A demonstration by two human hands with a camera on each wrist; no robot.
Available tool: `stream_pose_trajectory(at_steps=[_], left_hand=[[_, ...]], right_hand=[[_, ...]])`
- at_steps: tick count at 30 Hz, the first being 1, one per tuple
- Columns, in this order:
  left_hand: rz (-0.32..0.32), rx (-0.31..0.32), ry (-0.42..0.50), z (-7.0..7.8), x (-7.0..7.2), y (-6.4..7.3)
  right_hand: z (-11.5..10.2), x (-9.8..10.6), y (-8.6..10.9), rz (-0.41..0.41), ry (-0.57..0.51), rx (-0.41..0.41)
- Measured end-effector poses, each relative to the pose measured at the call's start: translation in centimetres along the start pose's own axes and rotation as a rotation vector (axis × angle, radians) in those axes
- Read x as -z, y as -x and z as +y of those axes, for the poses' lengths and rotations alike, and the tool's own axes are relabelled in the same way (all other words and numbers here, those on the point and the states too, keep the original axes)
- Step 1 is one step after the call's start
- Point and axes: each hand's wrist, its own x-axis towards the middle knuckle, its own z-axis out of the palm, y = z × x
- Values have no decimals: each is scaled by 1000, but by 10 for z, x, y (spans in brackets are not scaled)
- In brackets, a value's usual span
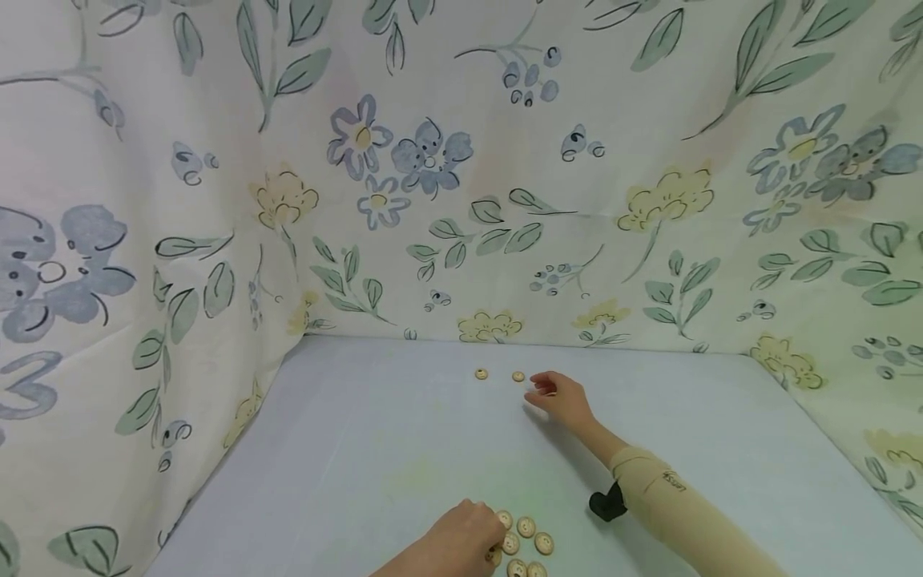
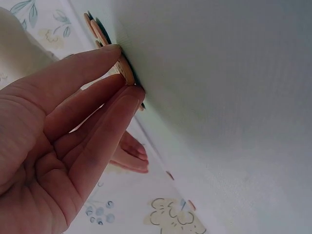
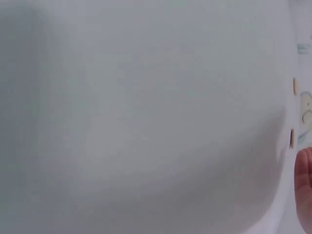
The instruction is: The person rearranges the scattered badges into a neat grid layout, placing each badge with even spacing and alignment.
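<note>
Several round wooden buttons [image 1: 526, 526] lie grouped at the near edge of the head view. My left hand [image 1: 461, 537] is at the left side of this group, partly covering it. In the left wrist view, its thumb and fingertips pinch one wooden button [image 2: 126, 70] by the edges, close over the table. Two more buttons lie far back: a left one [image 1: 481, 373] and a right one [image 1: 518, 376]. My right hand [image 1: 562, 401] is just right of that right button, fingers loosely bent and apart from the thumb, with nothing seen between them.
A pale table [image 1: 389, 425] spreads under both hands. Floral cloth [image 1: 433, 240] hangs along its back and sides. A black strap piece [image 1: 608, 503] sticks out from the beige right sleeve [image 1: 678, 497].
</note>
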Motion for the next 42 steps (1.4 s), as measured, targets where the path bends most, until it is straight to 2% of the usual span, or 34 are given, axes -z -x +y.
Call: stream_pose_trajectory(at_steps=[9, 12, 17, 21, 26, 31, 42], left_hand=[[23, 23, -16, 1, -1, 2], [26, 28, 8, 1, -1, 3], [21, 45, 12, 2, -2, 3], [30, 63, 10, 2, -3, 2], [60, 41, 16, 1, -4, 3], [82, 15, 5, 0, -2, 3], [53, 0, 15, 0, -2, 0]], right_hand=[[-5, 12, 51, -73, -70, 6], [-4, 13, 68, -101, -89, 50], [-5, 15, 93, -154, -108, 167], [-8, 18, 110, -199, -133, 197], [-11, 21, 128, -242, -160, 215], [-11, 23, 143, -275, -179, 274], [-6, 26, 171, -277, -159, 343]])
